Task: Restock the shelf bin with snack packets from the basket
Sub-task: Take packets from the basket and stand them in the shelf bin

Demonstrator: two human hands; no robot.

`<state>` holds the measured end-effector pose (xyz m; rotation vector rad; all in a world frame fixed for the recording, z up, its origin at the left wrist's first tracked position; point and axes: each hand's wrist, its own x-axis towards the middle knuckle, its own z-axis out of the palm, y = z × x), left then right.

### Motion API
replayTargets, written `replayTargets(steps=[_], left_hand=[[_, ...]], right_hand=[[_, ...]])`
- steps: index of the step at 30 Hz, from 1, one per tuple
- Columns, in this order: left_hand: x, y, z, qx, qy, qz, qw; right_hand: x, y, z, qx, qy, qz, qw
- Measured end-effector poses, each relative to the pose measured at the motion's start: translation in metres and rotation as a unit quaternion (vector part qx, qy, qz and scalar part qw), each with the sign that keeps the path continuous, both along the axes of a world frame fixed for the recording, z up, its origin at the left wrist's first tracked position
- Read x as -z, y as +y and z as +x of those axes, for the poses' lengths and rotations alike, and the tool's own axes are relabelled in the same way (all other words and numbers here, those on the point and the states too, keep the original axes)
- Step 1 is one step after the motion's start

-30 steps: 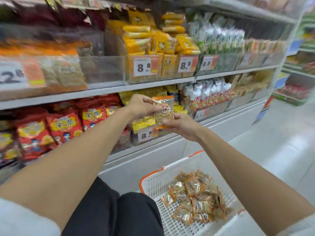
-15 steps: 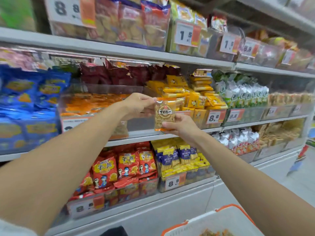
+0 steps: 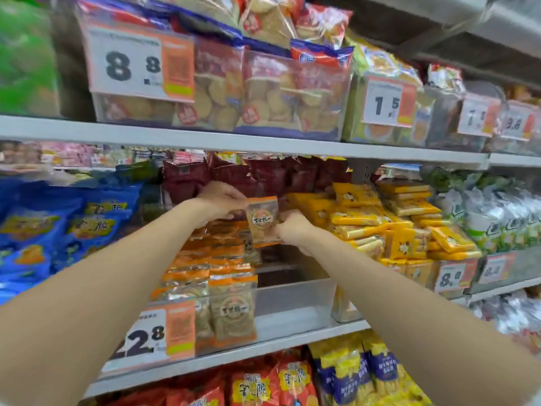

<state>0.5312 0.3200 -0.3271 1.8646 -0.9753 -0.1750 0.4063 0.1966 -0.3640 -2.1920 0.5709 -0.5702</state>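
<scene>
Both hands on one snack packet, held up at the clear shelf bin.

Left hand [image 3: 218, 200] pinches the snack packet [image 3: 262, 220] at its upper left edge; right hand [image 3: 292, 230] grips its lower right side, fingers clenched on the wrapper. Packet upright, label facing the camera, above the shelf bin [image 3: 292, 300] on the middle shelf [image 3: 307, 332]. Bin's left part holds rows of matching orange-edged packets [image 3: 231, 312]; right part is bare. Price tag [image 3: 158, 332] on the bin front reads 22.8. Yellow packs [image 3: 404, 224] just right of the bin. Frame slightly blurred.
</scene>
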Motion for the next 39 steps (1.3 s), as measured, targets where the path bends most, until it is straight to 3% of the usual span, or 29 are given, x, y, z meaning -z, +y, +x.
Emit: replayTargets(steps=[3,9,15,18,21,23,26,32,35,39], left_hand=[[0.021,-0.018,0.027,-0.005,-0.102,0.069,0.992],[0.055,-0.034,0.052,-0.031,-0.162,0.115,0.980],[0.065,-0.036,0.055,-0.023,-0.189,0.133,0.973],[0.066,-0.036,0.057,-0.025,-0.194,0.125,0.973],[0.067,-0.036,0.057,-0.027,-0.186,0.099,0.977],[0.067,-0.035,0.057,-0.031,-0.184,0.087,0.979],[0.067,-0.034,0.055,-0.032,-0.183,0.097,0.978],[0.065,-0.033,0.052,-0.020,-0.193,0.099,0.976],[0.062,-0.029,0.050,-0.018,-0.198,0.108,0.974],[0.051,-0.022,0.041,-0.022,-0.211,0.110,0.971]], right_hand=[[0.009,-0.023,0.026,0.007,0.134,-0.022,0.991],[0.041,-0.033,0.058,-0.024,0.254,-0.051,0.966],[0.070,-0.037,0.068,-0.017,0.213,-0.027,0.977],[0.075,-0.044,0.074,0.041,0.189,-0.103,0.976],[0.075,-0.047,0.078,0.062,0.184,-0.115,0.974],[0.074,-0.047,0.076,0.048,0.178,-0.073,0.980],[0.072,-0.044,0.070,-0.001,0.153,0.110,0.982],[0.065,-0.040,0.064,-0.001,0.171,0.161,0.972],[0.055,-0.037,0.058,0.018,0.172,0.146,0.974],[0.044,-0.030,0.050,0.027,0.127,0.041,0.991]])
